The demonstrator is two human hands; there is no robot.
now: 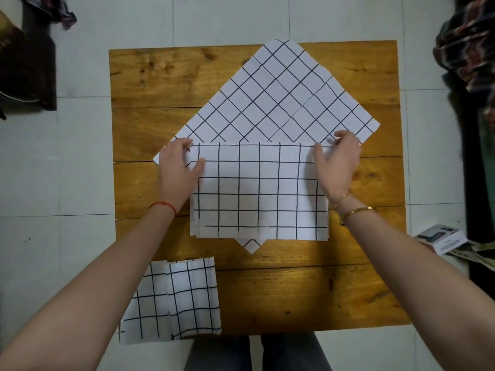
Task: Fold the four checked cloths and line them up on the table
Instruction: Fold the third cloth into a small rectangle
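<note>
- My left hand [180, 163] and right hand [338, 162] are pinching the folded cloth's [258, 194] top corners at centre frame.
- It is lying over a spread cloth [281, 95] on the table [308, 290].

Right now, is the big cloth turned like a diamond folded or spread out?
Spread out: the diamond cloth lies flat, corners showing.

Both bare forearms extend forward. Left hand [179, 164] and right hand [338, 162]: fingers curled, each pinching an upper corner.
</note>
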